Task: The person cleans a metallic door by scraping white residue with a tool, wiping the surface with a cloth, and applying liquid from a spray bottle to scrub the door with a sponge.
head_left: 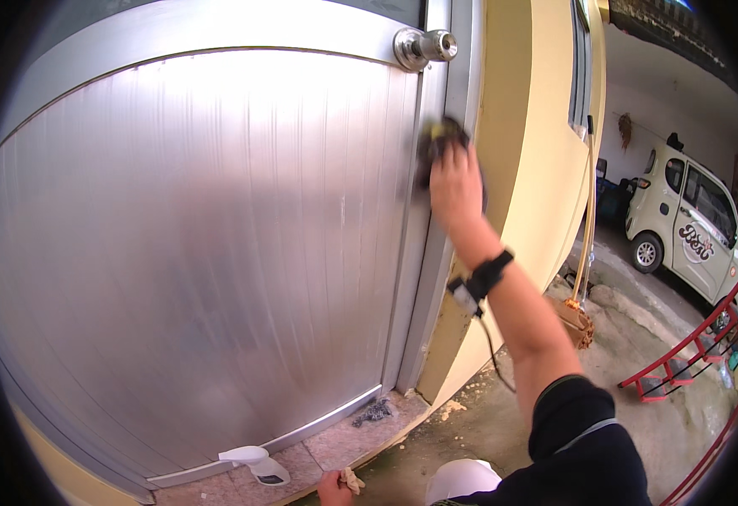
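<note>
My right hand (457, 183) is raised and grips a dark cloth (443, 136), blurred by motion, against the edge of the silver metal door (217, 221) and its frame. A black strap with a cable circles that wrist. Low in the picture, my left hand (336, 490) is partly cut off, its fingers closed around a crumpled beige cloth or tissue (352, 481). Beside it on the pinkish tiled sill (306, 465) lies a white plastic object (256, 463) with a dark grey end. Farther along sits a crumpled dark grey clump (374, 412). Above my right hand, a round metal doorknob (429, 47) juts out.
A yellow wall (527, 190) borders the frame on the right. Long-handled cleaning tools (587, 209) lean there, over a brown bristled head (574, 322). A red-framed stepladder (685, 354) lies slanted on the concrete floor (603, 436). A small pale car (691, 221) stands behind.
</note>
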The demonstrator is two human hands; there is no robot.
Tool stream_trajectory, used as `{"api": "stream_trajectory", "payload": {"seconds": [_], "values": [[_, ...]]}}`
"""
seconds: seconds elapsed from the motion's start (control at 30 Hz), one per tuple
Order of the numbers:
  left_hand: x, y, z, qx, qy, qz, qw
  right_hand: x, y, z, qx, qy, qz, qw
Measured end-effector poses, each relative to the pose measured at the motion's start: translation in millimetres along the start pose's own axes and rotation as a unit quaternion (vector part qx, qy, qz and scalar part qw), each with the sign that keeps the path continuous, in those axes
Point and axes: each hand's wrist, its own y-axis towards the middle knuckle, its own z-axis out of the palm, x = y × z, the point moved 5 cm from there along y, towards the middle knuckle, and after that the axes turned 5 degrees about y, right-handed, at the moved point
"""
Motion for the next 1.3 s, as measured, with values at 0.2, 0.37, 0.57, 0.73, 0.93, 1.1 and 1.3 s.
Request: {"api": "stream_trajectory", "payload": {"seconds": [0.2, 0.37, 0.57, 0.73, 0.93, 1.1, 1.3], "values": [[-49.2, -0.9, -3.8, -0.031, 0.024, 0.053, 0.998, 67.8, -157.0, -5.4, 0.143, 0.073, -0.149, 0.976], [-27.2, -0.8, -17.7, -0.043, 0.010, 0.032, 0.999, 18.8, -103.2, -19.8, 0.032, 0.295, 0.065, 0.953], [-29.3, -3.2, -13.7, 0.045, -0.369, -0.178, 0.911, -115.0, 131.2, -44.2, -0.237, 0.298, 0.199, 0.903], [-102.0, -9.2, -29.5, 0.031, -0.021, -0.051, 0.998, -124.7, 179.8, -13.9, -0.055, 0.013, 0.024, 0.998], [-46.0, -4.1, -14.9, 0.048, 0.002, -0.085, 0.995, -39.2, 68.0, -9.5, -0.144, 0.157, 0.019, 0.977], [-114.5, -10.4, -30.7, 0.015, 0.147, 0.011, 0.989, 34.0, -57.7, 10.4, -0.055, 0.183, 0.101, 0.976], [-126.0, -19.1, -44.9, -0.002, 0.129, -0.014, 0.991, 120.5, -210.0, 19.7, 0.031, 0.206, 0.146, 0.967]]}}
